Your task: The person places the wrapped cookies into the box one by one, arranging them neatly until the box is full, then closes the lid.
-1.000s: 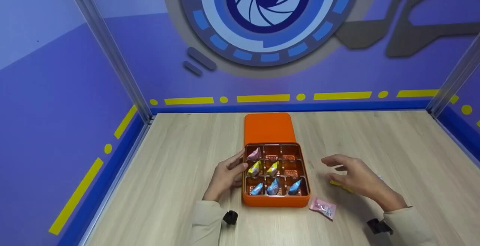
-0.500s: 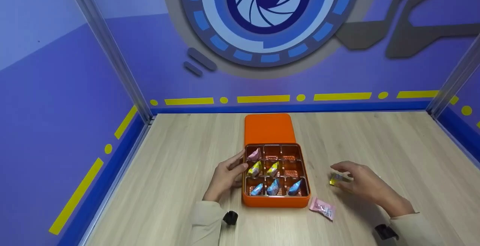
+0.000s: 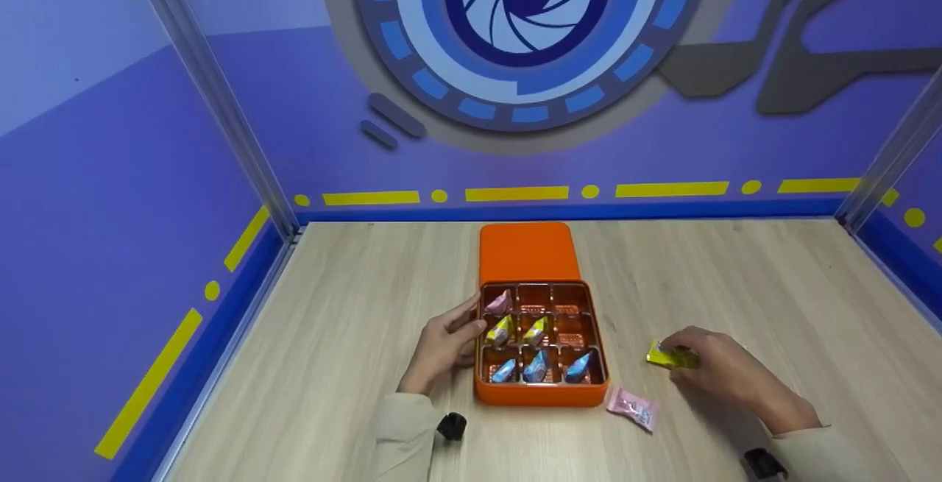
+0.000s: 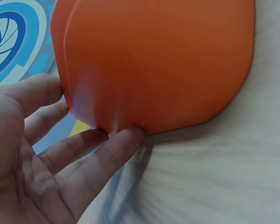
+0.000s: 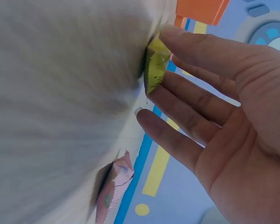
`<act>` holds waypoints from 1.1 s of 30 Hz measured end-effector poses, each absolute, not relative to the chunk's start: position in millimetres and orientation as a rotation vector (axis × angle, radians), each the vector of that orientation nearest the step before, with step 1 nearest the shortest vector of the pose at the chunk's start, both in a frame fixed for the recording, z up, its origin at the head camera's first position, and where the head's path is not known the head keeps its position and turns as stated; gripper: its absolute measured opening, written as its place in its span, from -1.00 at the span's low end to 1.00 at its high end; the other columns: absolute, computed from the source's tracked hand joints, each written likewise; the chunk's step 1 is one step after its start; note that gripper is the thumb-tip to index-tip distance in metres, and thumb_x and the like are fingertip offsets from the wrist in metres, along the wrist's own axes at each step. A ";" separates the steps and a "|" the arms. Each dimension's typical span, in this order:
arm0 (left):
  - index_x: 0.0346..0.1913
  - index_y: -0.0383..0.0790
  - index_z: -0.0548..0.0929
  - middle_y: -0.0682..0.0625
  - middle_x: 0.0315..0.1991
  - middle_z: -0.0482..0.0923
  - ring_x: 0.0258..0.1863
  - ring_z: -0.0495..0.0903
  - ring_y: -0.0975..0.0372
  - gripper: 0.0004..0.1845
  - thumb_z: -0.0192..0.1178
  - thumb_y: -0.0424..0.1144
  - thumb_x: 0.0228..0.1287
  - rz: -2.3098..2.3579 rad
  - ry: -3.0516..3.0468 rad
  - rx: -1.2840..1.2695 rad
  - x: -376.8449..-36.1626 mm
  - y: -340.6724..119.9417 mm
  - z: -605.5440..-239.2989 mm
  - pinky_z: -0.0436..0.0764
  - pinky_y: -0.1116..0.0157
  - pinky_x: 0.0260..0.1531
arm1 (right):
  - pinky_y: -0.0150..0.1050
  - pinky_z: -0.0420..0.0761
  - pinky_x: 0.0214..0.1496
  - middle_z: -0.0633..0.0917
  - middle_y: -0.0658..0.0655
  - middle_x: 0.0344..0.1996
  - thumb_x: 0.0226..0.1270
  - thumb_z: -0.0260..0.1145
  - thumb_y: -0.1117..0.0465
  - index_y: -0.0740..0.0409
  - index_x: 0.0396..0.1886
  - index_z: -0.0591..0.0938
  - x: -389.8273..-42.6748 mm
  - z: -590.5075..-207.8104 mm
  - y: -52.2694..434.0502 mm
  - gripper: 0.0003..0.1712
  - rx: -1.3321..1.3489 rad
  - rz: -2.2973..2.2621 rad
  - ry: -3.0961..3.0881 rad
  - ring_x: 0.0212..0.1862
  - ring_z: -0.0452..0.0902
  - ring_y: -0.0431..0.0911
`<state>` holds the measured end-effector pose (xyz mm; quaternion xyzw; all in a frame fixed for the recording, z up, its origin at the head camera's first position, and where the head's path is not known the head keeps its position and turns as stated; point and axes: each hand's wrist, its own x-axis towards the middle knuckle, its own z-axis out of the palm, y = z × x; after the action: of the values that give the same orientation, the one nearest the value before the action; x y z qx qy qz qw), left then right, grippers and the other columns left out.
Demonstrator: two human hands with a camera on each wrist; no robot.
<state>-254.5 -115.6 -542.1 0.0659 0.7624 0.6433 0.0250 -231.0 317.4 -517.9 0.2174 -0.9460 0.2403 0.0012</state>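
Note:
An orange box (image 3: 541,395) holds a clear divided tray with wrapped candies in several compartments. One pink candy (image 3: 500,302) sits in the far left compartment, two yellow candies are in the middle row, and blue candies fill the near row. My left hand (image 3: 439,346) touches the box's left side with fingertips and thumb; in the left wrist view the fingers rest against the orange wall. To the right of the box, my right hand (image 3: 725,371) pinches a yellow-wrapped candy (image 5: 157,65) between thumb and fingers, at the tabletop.
A pink-wrapped candy (image 3: 634,409) lies by the box's near right corner. Another pinkish candy (image 5: 115,189) lies on the table (image 3: 353,291) in the right wrist view. The orange lid (image 3: 527,252) is behind the box. Printed wall panels (image 3: 280,99) enclose the table.
My right hand has moved down and slightly right onto the yellow candy, and its fingers have closed round it. The left hand and the box have stayed put.

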 end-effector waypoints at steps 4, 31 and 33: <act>0.55 0.03 0.51 -0.32 0.50 0.38 0.24 0.65 -0.06 -0.41 0.33 -0.11 0.54 2.000 2.327 0.185 -255.2 -114.2 -542.1 0.78 0.08 -0.09 | 0.06 0.72 -0.03 0.77 0.08 -0.10 0.11 0.63 0.45 0.23 -0.03 0.77 -229.9 -519.6 319.4 -0.60 0.683 0.739 -2.976 -0.08 0.69 0.02; 0.56 0.03 0.50 -0.34 0.50 0.37 -0.07 0.76 0.10 -0.40 0.34 -0.10 0.53 2.009 2.280 0.152 -255.2 -115.4 -543.3 0.80 0.10 -0.30 | 0.10 0.72 -0.01 0.75 0.10 -0.12 0.10 0.56 0.56 0.28 -0.05 0.74 -227.6 -521.9 314.9 -0.60 0.779 0.593 -2.916 -0.08 0.71 0.07; 0.56 0.02 0.51 -0.35 0.50 0.37 -0.03 0.75 0.10 -0.40 0.35 -0.10 0.53 2.008 2.284 0.154 -255.4 -115.3 -543.3 0.80 0.10 -0.30 | 0.09 0.73 -0.02 0.74 0.10 -0.14 0.11 0.55 0.58 0.27 -0.07 0.75 -227.1 -522.3 314.5 -0.62 0.799 0.570 -2.895 -0.09 0.71 0.07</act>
<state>-255.4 -115.3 -543.3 0.0504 0.7493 0.6586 0.0482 -227.1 314.5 -522.3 0.2612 -0.9462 0.1864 0.0426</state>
